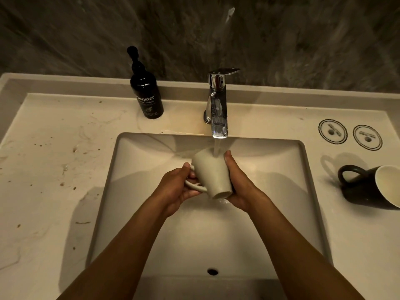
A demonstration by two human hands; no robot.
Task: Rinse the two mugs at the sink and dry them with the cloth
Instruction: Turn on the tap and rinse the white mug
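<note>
Rinsing the first mug, the left hand (179, 187) grips the handle and the right hand (236, 182) clasps the pale mug (211, 174) under the tap (218, 105); next, likely the dark mug (368, 187) beyond the right hand on the desk (54, 159).

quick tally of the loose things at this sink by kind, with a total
mugs: 2 (light mug held under the tap, black mug lying on its side on the counter)
hand wash bottles: 1
round coasters: 2
total: 5
</note>
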